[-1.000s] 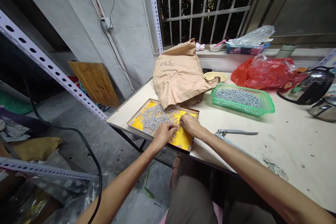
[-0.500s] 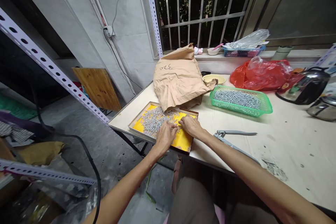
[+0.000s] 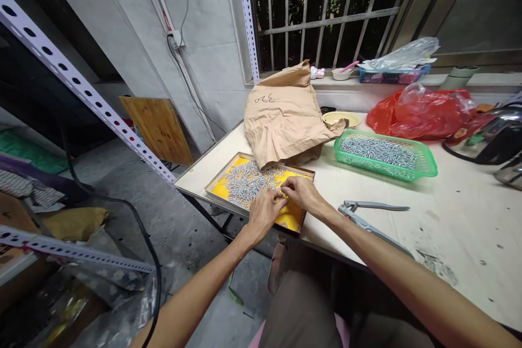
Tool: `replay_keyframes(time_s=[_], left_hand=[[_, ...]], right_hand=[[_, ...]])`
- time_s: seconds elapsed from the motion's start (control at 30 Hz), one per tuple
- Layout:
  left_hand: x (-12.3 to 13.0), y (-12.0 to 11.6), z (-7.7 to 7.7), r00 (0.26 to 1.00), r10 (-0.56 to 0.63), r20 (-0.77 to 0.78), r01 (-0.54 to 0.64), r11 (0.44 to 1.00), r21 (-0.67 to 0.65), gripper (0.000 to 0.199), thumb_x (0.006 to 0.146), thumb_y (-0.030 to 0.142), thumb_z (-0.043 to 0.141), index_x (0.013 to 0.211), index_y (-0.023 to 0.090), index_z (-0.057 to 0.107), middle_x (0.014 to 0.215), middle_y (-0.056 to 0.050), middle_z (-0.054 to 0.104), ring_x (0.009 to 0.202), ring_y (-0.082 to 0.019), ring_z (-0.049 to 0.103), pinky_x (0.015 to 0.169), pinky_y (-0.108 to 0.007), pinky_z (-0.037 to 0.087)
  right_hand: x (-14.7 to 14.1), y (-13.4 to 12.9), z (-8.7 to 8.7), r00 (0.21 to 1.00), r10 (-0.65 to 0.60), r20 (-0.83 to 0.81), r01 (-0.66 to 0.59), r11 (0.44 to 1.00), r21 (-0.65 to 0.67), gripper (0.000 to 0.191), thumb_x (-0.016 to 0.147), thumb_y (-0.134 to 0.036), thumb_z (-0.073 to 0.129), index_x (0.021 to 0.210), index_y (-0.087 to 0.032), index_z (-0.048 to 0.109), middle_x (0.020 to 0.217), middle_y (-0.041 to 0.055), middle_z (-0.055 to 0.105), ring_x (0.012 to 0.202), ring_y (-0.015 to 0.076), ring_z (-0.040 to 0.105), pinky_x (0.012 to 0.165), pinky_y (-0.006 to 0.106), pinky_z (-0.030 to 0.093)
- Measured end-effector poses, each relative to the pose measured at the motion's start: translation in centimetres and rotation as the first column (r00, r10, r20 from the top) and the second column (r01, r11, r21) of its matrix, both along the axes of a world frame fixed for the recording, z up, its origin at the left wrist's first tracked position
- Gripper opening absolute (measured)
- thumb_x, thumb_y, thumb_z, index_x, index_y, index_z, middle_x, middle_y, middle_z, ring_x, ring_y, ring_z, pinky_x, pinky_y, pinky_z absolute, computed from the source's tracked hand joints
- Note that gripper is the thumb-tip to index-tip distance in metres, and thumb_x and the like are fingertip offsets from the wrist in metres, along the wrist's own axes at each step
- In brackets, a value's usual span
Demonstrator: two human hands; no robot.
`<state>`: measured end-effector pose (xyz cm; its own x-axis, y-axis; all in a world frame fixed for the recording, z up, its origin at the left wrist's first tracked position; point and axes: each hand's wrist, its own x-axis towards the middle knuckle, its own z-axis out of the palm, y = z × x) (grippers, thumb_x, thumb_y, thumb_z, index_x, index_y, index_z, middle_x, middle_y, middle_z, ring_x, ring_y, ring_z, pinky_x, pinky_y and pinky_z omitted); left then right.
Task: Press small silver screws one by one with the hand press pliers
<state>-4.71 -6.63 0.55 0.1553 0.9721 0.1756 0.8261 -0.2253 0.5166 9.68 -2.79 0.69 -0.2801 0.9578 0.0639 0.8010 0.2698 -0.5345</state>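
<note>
A shallow tray (image 3: 213, 181) with a yellow lining sits at the near left corner of the table. Heaped in it are many small silvery metal pieces (image 3: 243, 182), too small to name surely. Over the tray's near side is my left hand (image 3: 264, 209), fingers bent and pressed together by the heap. Close to it, almost touching, my right hand (image 3: 300, 191) pinches over the right part of the lining. Whatever either hand holds is hidden or too small to make out. Across the tray's far edge lies the mouth of a brown paper bag (image 3: 283, 114).
A green basket (image 3: 424, 160) of similar metal pieces stands right of the bag. Grey-handled pliers (image 3: 373, 217) lie on the table (image 3: 452, 217). Farther back are a yellow bowl (image 3: 341, 118), a red plastic bag (image 3: 420, 114) and a kettle (image 3: 481, 138). A perforated metal post (image 3: 85, 84) slants at left.
The view has shifted slightly, so the scene sits a little farther right. My hands have drawn closer together over the tray, with the fingertips almost meeting.
</note>
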Motion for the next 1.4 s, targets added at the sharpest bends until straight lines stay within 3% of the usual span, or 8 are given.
replay_keyframes(time_s=[0.17,0.37,0.53,0.7,0.83,1.0,1.23,1.4], left_hand=[[0.5,0.4,0.2,0.966,-0.062,0.250,0.054,0.998,0.039,0.017,0.081,0.029,0.057,0.075,0.017,0.069,0.072,0.000,0.063,0.069,-0.012,0.056,0.063,-0.022,0.037],[0.1,0.0,0.4,0.924,-0.007,0.383,0.066,0.988,-0.140,0.026,0.079,0.039,0.058,0.066,0.016,0.061,0.051,0.004,0.053,0.048,-0.008,0.048,0.049,-0.019,0.034],[-0.3,-0.1,0.1,0.874,0.077,0.479,0.173,0.872,-0.457,0.033,0.082,0.043,0.051,0.076,0.014,0.065,0.044,0.005,0.049,0.033,-0.007,0.040,0.039,-0.019,0.031],[-0.7,0.0,0.7,0.986,-0.041,0.164,0.078,0.971,-0.227,0.029,0.074,0.026,0.063,0.101,0.018,0.071,0.067,0.000,0.065,0.060,-0.013,0.058,0.062,-0.023,0.044],[-1.3,0.1,0.6,0.997,0.015,0.072,-0.005,0.991,-0.131,0.026,0.080,0.024,0.057,0.101,0.018,0.072,0.088,-0.006,0.070,0.082,-0.017,0.063,0.076,-0.027,0.045],[-2.2,0.1,-0.2,0.988,0.075,0.133,-0.059,0.990,-0.126,0.024,0.081,0.024,0.057,0.099,0.019,0.072,0.084,-0.004,0.071,0.075,-0.016,0.064,0.070,-0.026,0.046],[-2.1,0.2,0.4,0.972,0.127,0.199,-0.112,0.990,-0.084,0.025,0.082,0.025,0.056,0.101,0.018,0.071,0.093,-0.006,0.072,0.079,-0.017,0.065,0.073,-0.027,0.047],[-1.2,0.9,1.5,0.945,0.123,0.303,-0.090,0.989,-0.119,0.023,0.080,0.035,0.059,0.087,0.016,0.072,0.063,-0.001,0.066,0.062,-0.014,0.061,0.058,-0.022,0.043]], right_hand=[[0.4,-0.5,0.6,0.889,0.054,-0.455,-0.021,0.997,0.078,0.009,0.076,-0.020,0.058,0.080,-0.017,0.066,0.072,0.0001,0.067,0.065,0.0118,0.061,0.060,0.021,0.042],[0.9,-0.8,0.5,0.875,0.116,-0.469,-0.100,0.993,0.059,0.008,0.075,-0.019,0.058,0.075,-0.017,0.066,0.066,-0.0012,0.065,0.061,0.0106,0.058,0.058,0.021,0.040],[1.4,-0.4,-0.4,0.900,0.114,-0.420,-0.145,0.989,-0.042,0.016,0.079,-0.020,0.053,0.085,-0.016,0.067,0.072,0.0002,0.067,0.064,0.0108,0.058,0.059,0.020,0.040],[1.4,0.9,-0.2,0.995,0.016,0.102,-0.013,0.999,-0.031,0.029,0.087,-0.024,0.043,0.075,-0.016,0.068,0.079,0.0063,0.067,0.075,0.0141,0.057,0.061,0.023,0.034],[-0.3,1.5,0.2,0.986,-0.046,0.159,0.055,0.997,-0.057,0.029,0.087,-0.031,0.045,0.076,-0.016,0.067,0.078,0.0071,0.067,0.074,0.0154,0.058,0.059,0.024,0.033],[-2.7,1.7,0.4,0.979,-0.068,0.192,0.087,0.992,-0.092,0.019,0.082,-0.028,0.053,0.086,-0.016,0.067,0.087,0.0105,0.068,0.080,0.0189,0.061,0.062,0.025,0.036],[-1.6,2.2,0.3,0.998,0.014,0.068,-0.011,0.999,-0.046,0.019,0.078,-0.016,0.051,0.083,-0.016,0.069,0.082,0.0044,0.069,0.077,0.0139,0.060,0.064,0.022,0.038],[-0.5,1.9,0.6,0.909,0.106,-0.404,-0.109,0.994,0.016,0.016,0.075,-0.021,0.054,0.077,-0.014,0.068,0.068,0.0008,0.066,0.062,0.0107,0.057,0.056,0.020,0.038]])
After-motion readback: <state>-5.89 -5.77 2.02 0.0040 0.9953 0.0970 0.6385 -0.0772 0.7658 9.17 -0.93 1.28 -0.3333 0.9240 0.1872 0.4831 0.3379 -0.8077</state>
